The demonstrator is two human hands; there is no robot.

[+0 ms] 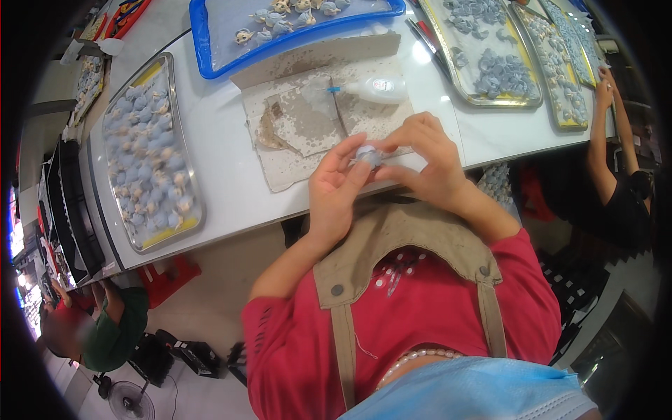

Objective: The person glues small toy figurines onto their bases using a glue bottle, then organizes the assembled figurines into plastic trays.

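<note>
Left fingers (357, 176): we clamped the small grey piece (367, 157) between them.
Right fingers (406, 136): at its right side; we couldn't tell their grip.
Bottle (381, 89): lay beyond them, on cardboard (283, 171).
Metal tray (171, 232): sat left of them.

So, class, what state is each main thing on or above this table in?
Left hand: gripping small grey piece
Right hand: fingers bent, at the piece
White bottle: lying on its side
Cardboard: stained
Blue tray: partly filled
Left metal tray: crowded
</note>
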